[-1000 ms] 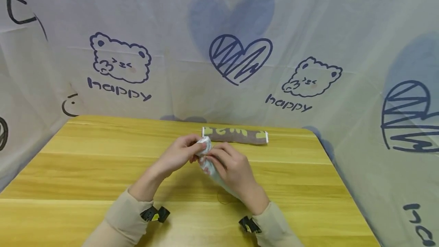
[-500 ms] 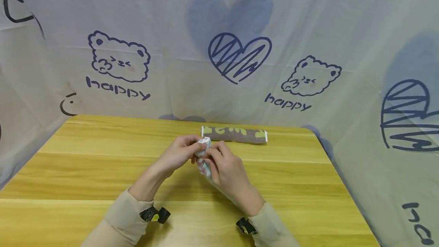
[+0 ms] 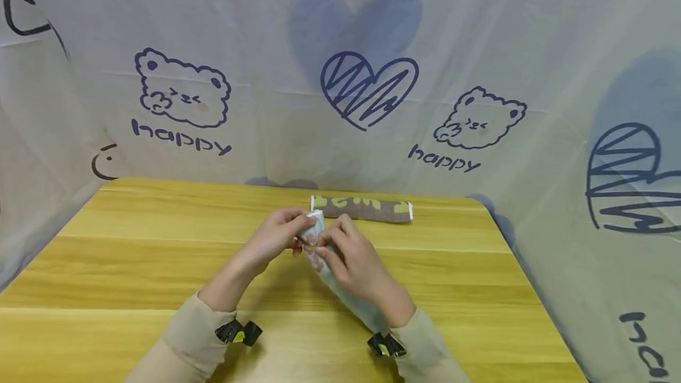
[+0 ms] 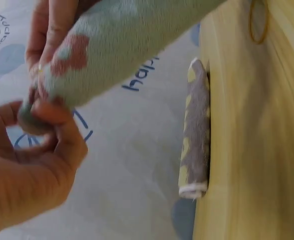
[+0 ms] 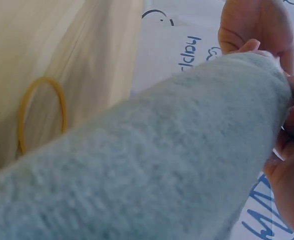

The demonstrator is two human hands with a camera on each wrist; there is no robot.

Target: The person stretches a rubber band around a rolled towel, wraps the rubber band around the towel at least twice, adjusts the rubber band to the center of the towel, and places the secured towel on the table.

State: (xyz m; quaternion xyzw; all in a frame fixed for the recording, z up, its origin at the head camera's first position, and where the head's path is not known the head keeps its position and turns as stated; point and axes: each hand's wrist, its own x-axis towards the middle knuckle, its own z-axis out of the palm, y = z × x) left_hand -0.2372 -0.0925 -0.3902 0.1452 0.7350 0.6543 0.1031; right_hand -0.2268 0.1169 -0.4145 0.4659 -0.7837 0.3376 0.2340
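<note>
The rolled pale-green terry towel with pink patches runs near-right to far-left, its far end pinched by both the left hand and the right hand.

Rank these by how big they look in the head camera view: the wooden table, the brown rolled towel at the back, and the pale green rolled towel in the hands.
1. Wooden table, by far the largest.
2. Brown rolled towel and pale green rolled towel: similar; hands hide part of the green one, so no ranking.

Centre of frame: both hands, left hand and right hand, meet on a rolled towel above the surface; a second rolled towel lies behind; a rubber band lies beneath.
</note>
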